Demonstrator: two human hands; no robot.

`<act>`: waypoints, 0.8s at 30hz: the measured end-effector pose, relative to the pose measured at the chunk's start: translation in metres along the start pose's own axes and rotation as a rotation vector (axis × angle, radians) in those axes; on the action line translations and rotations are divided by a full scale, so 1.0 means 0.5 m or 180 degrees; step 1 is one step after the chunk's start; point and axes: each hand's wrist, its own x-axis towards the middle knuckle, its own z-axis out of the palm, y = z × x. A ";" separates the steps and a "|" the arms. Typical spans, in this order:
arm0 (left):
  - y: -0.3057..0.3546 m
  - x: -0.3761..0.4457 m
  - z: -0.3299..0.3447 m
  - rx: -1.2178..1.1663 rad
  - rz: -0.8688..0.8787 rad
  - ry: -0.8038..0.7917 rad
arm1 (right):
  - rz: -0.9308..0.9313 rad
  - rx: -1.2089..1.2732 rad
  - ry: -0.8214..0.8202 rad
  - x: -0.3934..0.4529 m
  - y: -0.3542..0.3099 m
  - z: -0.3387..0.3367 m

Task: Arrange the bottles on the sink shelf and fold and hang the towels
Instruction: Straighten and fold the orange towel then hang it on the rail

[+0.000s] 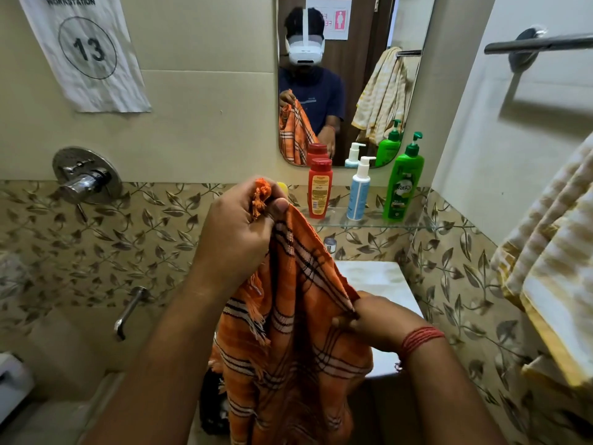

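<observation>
Left hand (239,216): raised, fingers and thumb pinching the fringed top corner of the orange checked towel (298,332)
Right hand (372,319): lower, fingertips pinching a towel edge — red thread band at the wrist
Towel: hangs between both hands, in front of the sink (382,277)
Bottles: red bottle (319,187), white pump bottle (359,191), green pump bottle (405,181) — upright in a row on the glass shelf (369,223)
Striped towel (552,261): hanging at right, below the wall rail (539,44)
</observation>
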 end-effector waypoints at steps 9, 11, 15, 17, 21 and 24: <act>0.001 -0.015 -0.022 -0.0077 -0.0384 0.0671 | -0.0997 0.0538 0.1193 -0.046 0.031 -0.019; 0.009 -0.014 -0.016 -0.0091 -0.0377 0.0574 | -0.1265 0.1056 0.1143 -0.048 0.020 -0.014; 0.022 -0.013 0.004 -0.0060 -0.0239 0.0311 | -0.1883 0.2640 0.1038 -0.060 -0.053 -0.023; 0.026 -0.013 0.012 -0.0050 -0.0213 0.0206 | -0.2096 0.3137 0.1188 -0.063 -0.081 -0.031; 0.023 -0.009 0.012 0.0013 -0.0177 0.0167 | -0.2251 0.3183 0.1455 -0.070 -0.097 -0.050; 0.021 -0.004 0.005 0.0078 -0.0196 0.0213 | -0.2577 0.3577 0.1179 -0.079 -0.090 -0.051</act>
